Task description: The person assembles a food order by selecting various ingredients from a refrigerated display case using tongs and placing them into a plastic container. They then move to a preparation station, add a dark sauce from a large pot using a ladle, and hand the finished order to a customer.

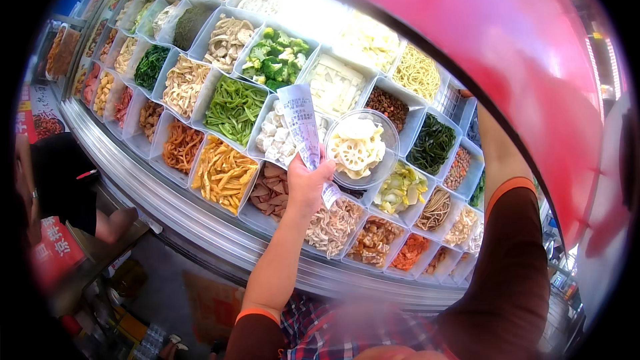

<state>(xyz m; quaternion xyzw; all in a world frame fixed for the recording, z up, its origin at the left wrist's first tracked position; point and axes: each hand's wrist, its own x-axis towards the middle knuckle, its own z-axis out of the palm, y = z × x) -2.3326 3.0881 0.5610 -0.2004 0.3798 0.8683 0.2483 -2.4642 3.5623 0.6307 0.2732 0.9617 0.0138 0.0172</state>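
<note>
Near the middle of the frame the left hand is closed around a long paper slip and the rim of a clear plastic bowl, gripping both; the bowl holds lotus root slices and pale pieces, and sits over the white trays of a food counter; broccoli lies in a tray above the slip; the right arm reaches up at the right of the frame, its hand hidden, so its grip cannot be told.
</note>
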